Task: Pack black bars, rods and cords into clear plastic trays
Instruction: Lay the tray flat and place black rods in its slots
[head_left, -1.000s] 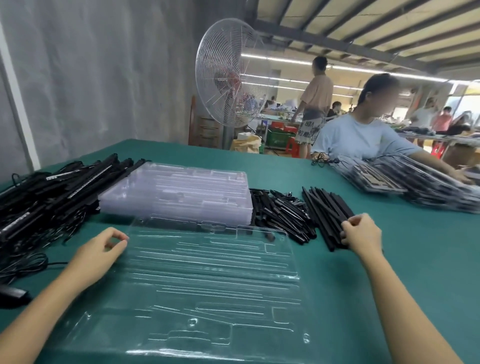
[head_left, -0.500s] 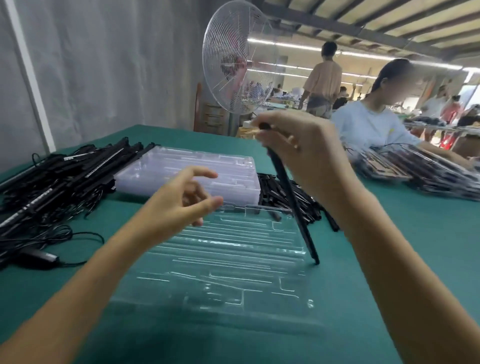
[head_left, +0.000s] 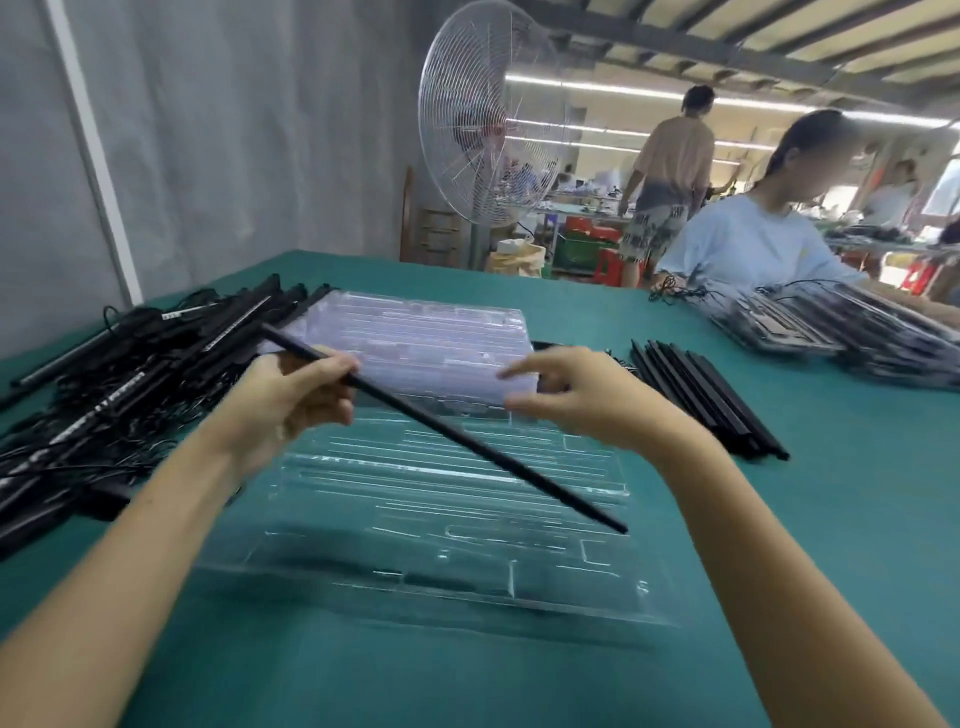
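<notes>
**At a green packing table (head_left: 779, 545), one rod (head_left: 467, 442) hangs over its tray (head_left: 415, 499)**

On the green-covered table of a busy workshop, a person holds a thin black rod slantwise above a clear plastic tray whose moulded slots show nothing in them. The left hand (head_left: 291, 405) pinches the rod near its far end between thumb and curled fingers, probably to line it up with a slot. The right hand (head_left: 592, 405) hovers beside it, fingers loosely spread and holding nothing, seemingly ready to guide the low end. Supplies sit within reach: a stack of trays (head_left: 426, 338) behind, spare rods (head_left: 711, 405) to the right, and a heap of bars and cords (head_left: 114, 395) to the left. Beyond stand a large fan (head_left: 483, 124) and a seated worker (head_left: 748, 249).
</notes>
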